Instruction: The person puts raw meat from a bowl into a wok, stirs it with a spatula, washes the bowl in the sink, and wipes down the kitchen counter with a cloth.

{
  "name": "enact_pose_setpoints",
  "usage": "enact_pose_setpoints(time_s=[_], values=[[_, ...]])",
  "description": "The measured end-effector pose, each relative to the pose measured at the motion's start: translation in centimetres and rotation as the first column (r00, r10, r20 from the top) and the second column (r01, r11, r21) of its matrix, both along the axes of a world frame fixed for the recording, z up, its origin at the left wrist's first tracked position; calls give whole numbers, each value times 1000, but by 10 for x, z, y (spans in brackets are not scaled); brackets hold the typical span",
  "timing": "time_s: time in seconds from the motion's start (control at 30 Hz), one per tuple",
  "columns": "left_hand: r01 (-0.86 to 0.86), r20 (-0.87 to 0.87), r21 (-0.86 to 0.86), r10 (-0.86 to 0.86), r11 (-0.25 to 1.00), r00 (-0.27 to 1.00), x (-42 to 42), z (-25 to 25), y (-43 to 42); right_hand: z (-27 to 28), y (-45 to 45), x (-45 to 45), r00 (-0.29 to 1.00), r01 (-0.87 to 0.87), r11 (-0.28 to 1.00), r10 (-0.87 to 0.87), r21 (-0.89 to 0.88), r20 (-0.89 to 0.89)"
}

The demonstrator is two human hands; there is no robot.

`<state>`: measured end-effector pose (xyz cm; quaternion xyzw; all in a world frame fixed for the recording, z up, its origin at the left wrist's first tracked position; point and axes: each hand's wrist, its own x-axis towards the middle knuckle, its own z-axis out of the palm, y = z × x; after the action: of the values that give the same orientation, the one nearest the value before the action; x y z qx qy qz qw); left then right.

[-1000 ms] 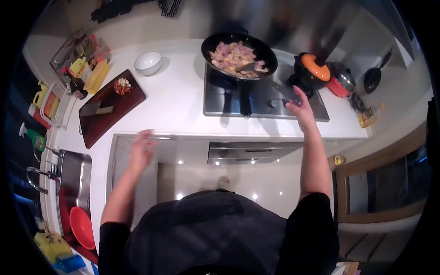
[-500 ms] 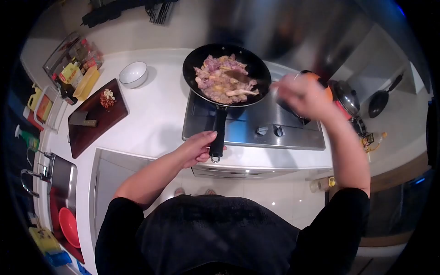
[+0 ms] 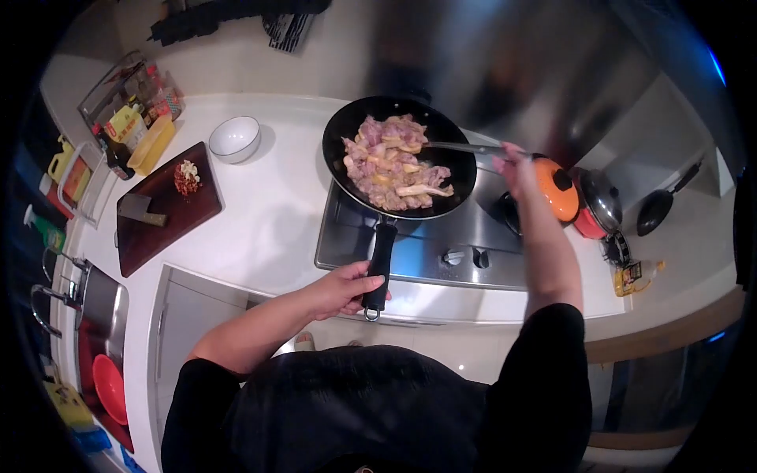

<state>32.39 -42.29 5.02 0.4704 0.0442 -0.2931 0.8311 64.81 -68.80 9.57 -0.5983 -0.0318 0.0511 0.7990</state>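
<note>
A black wok (image 3: 465, 177) sits over the left part of the steel stove (image 3: 426, 251), with pieces of pale pink meat (image 3: 394, 162) spread inside. My left hand (image 3: 351, 290) is closed around the wok handle (image 3: 382, 256), which points toward me. To the right of the wok, my right hand (image 3: 514, 165) grips the end of a metal spatula (image 3: 465, 147). The spatula's far end reaches in among the meat, where its blade is mostly hidden.
On the left, a dark cutting board (image 3: 169, 236) bears a cleaver (image 3: 142, 210) and chopped seasonings (image 3: 188, 177). A white bowl (image 3: 235, 139) stands behind it. Right of the wok are an orange-lidded pot (image 3: 554, 189) and a red pot (image 3: 590, 223). The sink (image 3: 106, 303) is far left.
My left hand came from empty air to the wok handle and closed on it. My right hand took hold of the spatula, which has shifted among the meat. The camera view has also moved.
</note>
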Motion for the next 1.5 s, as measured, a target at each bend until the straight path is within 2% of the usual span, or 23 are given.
enact_pose_setpoints(time_s=[0.1,0.2,0.33,0.47,0.5,0.6,0.63,0.7,0.77,0.8,0.9,0.97,1.0,1.03,1.07,1.13,1.23,1.33,1.4,1.47,1.5], values=[[25,-9,-2,-25,1000,1000,2,0,1,-11,16,-7,997,-70,996,72,59,-39],[36,-11,22,-36,999,999,2,4,3,15,28,-27,969,-201,978,207,-61,133],[53,22,13,-53,999,998,4,1,3,81,46,-86,897,-189,900,321,-393,303],[47,38,-18,-46,999,998,4,-1,3,126,62,-143,798,-166,756,480,-634,364],[49,47,-19,-48,999,998,3,0,3,137,68,-163,806,-153,744,475,-650,354],[60,42,-42,-59,997,997,2,-3,3,160,76,-202,678,-46,614,598,-788,427],[55,43,-46,-54,997,998,2,-4,3,172,79,-217,594,13,539,673,-842,440],[52,33,-56,-50,997,998,-2,-3,4,195,84,-246,414,149,393,808,-907,418],[103,25,-87,-101,991,995,-2,-2,6,208,88,-270,323,156,339,870,-928,372],[128,22,-102,-126,987,992,-3,-1,7,209,90,-278,276,162,312,897,-936,347],[148,40,-114,-145,982,989,-3,-5,8,171,95,-275,330,80,329,882,-941,336],[166,43,-115,-162,979,986,-2,-7,9,131,92,-258,323,121,271,899,-955,296],[174,42,-111,-170,978,985,-1,-7,9,110,91,-251,297,202,245,907,-948,297],[182,41,-106,-178,978,983,-1,-7,9,93,92,-245,200,230,268,928,-936,315],[181,42,-95,-178,979,983,-1,-6,9,74,91,-243,123,384,250,940,-889,317],[184,39,-72,-182,980,983,0,-5,9,60,97,-245,185,435,92,964,-896,189],[176,28,-84,-174,981,984,-1,-1,9,40,96,-217,148,517,93,969,-851,196],[171,23,-77,-169,982,985,-1,1,11,81,97,-217,379,416,143,870,-898,315],[177,29,-76,-175,981,984,1,2,13,113,97,-211,635,346,348,597,-871,491],[186,31,-74,-185,980,982,1,0,13,154,94,-199,842,209,563,312,-799,440],[191,33,-72,-189,979,981,2,0,14,169,91,-188,862,263,541,240,-799,446]])
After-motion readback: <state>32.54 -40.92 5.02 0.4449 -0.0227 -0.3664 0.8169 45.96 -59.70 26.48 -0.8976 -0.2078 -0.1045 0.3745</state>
